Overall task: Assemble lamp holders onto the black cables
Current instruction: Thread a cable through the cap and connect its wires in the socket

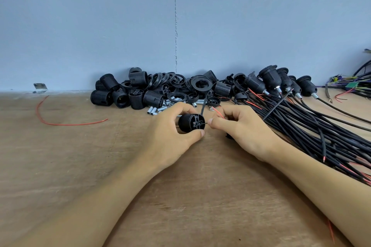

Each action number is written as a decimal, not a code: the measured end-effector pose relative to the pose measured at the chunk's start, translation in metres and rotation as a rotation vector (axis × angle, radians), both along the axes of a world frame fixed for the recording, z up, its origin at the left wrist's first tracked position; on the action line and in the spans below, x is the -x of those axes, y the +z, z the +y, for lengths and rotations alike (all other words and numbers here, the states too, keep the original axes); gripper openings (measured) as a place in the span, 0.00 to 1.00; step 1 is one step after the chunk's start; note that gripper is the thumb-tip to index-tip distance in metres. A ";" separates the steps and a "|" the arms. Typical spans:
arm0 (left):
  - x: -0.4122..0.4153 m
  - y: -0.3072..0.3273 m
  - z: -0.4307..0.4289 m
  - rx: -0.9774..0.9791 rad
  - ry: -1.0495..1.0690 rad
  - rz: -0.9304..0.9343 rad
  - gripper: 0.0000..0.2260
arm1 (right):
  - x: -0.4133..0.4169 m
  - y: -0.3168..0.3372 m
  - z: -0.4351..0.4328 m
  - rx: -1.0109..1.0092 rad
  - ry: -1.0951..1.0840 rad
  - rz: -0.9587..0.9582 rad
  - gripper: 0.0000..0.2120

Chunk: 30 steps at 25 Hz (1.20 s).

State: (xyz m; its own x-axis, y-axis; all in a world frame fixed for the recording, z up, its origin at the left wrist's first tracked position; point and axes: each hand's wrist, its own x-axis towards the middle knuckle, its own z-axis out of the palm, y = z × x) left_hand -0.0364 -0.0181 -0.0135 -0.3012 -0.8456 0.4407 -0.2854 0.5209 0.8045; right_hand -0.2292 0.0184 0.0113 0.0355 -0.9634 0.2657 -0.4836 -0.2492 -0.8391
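My left hand (170,132) grips a black lamp holder (190,123) just above the wooden table, its terminal end facing right. My right hand (239,126) pinches a thin wire end right at that terminal face; a red wire (218,113) curls up from between its fingers. A black cable (277,106) runs from behind my right hand up to the right. The part of the cable inside my right palm is hidden.
A pile of black holder bodies and rings (160,88) and small metal tubes (158,109) lies against the blue wall. Assembled holders on cables (281,82) and a black cable bundle (321,136) fill the right. A loose red wire (60,123) lies left.
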 end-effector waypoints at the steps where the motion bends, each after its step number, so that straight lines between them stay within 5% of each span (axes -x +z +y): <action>1: 0.001 0.000 0.002 0.031 0.021 -0.034 0.16 | 0.001 -0.001 0.000 0.038 -0.023 0.030 0.14; 15: 0.003 0.001 0.008 0.109 0.088 -0.050 0.15 | -0.006 -0.003 0.004 0.323 -0.129 0.373 0.05; 19: 0.003 0.000 0.004 0.072 0.055 -0.077 0.20 | -0.007 -0.003 0.004 0.306 -0.144 0.392 0.07; 30: 0.006 -0.003 0.001 0.076 0.038 -0.109 0.13 | -0.011 -0.002 0.005 0.289 -0.144 0.403 0.17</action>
